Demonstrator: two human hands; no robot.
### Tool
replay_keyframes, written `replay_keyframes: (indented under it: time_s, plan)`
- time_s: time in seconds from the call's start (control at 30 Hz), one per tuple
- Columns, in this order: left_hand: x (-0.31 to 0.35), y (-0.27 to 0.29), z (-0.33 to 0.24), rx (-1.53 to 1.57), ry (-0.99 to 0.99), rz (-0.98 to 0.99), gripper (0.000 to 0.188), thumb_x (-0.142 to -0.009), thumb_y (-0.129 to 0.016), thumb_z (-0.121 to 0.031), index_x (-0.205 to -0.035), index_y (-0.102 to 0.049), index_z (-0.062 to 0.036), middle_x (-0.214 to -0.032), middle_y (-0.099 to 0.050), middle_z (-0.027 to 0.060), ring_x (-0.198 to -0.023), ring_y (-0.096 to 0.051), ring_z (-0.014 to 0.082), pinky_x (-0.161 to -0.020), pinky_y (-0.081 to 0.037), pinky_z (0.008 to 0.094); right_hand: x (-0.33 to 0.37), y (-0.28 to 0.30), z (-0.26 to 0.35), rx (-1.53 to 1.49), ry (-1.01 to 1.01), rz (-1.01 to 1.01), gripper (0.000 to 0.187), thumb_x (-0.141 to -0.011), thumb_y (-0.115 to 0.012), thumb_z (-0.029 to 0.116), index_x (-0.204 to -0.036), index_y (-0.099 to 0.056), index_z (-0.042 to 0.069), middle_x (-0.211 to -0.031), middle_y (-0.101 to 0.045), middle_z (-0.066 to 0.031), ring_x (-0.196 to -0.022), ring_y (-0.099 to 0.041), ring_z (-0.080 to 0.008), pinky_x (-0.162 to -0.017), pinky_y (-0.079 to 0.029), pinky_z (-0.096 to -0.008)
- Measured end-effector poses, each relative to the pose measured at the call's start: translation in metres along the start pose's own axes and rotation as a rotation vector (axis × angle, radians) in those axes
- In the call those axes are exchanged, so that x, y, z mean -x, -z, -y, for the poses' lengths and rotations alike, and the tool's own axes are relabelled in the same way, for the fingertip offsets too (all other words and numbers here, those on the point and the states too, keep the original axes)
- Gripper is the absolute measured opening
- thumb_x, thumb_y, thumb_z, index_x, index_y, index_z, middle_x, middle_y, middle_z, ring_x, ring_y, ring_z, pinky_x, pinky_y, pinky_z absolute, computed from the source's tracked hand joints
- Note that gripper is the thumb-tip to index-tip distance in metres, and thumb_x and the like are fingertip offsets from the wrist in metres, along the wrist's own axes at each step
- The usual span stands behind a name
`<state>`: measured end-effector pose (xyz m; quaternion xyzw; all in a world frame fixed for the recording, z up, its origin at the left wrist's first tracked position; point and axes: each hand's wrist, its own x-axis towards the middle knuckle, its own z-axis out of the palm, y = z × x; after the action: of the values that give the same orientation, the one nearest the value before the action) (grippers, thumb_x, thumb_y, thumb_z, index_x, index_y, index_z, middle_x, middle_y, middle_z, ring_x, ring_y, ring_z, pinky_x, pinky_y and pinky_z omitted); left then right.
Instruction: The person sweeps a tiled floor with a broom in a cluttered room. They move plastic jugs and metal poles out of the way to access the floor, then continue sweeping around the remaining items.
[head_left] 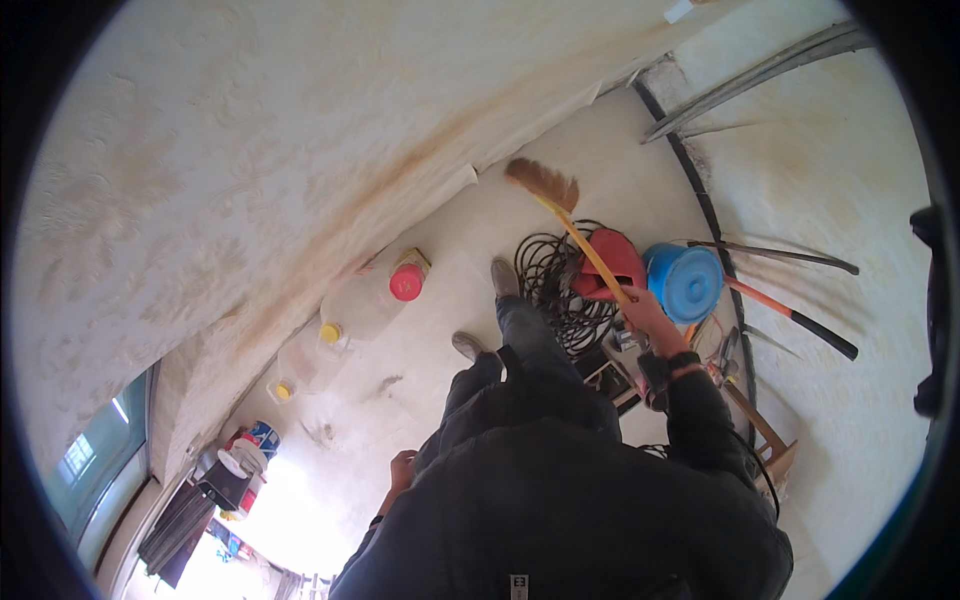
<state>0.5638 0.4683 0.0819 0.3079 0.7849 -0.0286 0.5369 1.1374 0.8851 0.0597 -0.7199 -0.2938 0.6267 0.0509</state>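
Observation:
My right hand [650, 318] is closed round the yellow handle of a broom [583, 246]. Its brown bristles point away from me, near the foot of the far wall. Beneath the handle is a red plastic thing [612, 258], partly covered, and I cannot make out its kind. A coil of black cable [540, 285] lies beside it. Just right of my right hand stands a blue bucket with a lid [690, 284]. My left hand [402, 468] hangs low by my left side, partly hidden by my dark clothes, with its fingers too unclear to read.
Along the left wall stand a red-lidded container [406, 282] and clear yellow-capped bottles [331, 332]. Several buckets [250, 450] cluster farther left. An orange-and-black handle [800, 320] leans at the right wall. Near my right forearm are assorted tools and a wooden frame [760, 425].

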Motion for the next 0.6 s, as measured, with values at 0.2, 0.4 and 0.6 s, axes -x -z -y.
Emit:
replay_keyframes:
  time_s: [0.2,0.4,0.6]
  plan:
    - [-0.006,0.003,-0.021,0.157,0.238,-0.007,0.034,-0.089,-0.071,-0.025,-0.105,-0.071,0.0045,-0.098,-0.074,0.0184,-0.088,-0.073,0.0264,-0.077,-0.058,0.0348,0.038,0.026,-0.020,-0.013,0.023,-0.189,0.044,-0.092,-0.058,0.009,-0.135,-0.057,0.002,-0.065,-0.058,-0.0034,-0.045,-0.052,-0.0127,-0.040,-0.040,-0.0279]
    - [0.009,0.000,0.011,0.093,0.234,-0.019,0.036,-0.088,-0.073,-0.027,-0.106,-0.071,0.0043,-0.096,-0.074,0.0189,-0.086,-0.073,0.0263,-0.076,-0.058,0.0352,-0.129,-0.012,-0.034,-0.104,0.263,-0.353,0.022,-0.091,-0.058,0.010,-0.112,-0.062,0.003,-0.061,-0.055,-0.0056,-0.044,-0.053,-0.0154,-0.039,-0.040,-0.0307]
    - [0.026,-0.013,0.053,0.209,0.295,-0.027,0.040,-0.087,-0.070,-0.031,-0.107,-0.071,0.0040,-0.097,-0.074,0.0211,-0.089,-0.073,0.0260,-0.079,-0.058,0.0359,-0.156,-0.083,-0.003,0.199,0.112,-0.213,0.023,-0.088,-0.054,0.007,-0.107,-0.064,0.001,-0.067,-0.062,-0.0120,-0.054,-0.063,-0.0250,-0.050,-0.048,-0.0385]
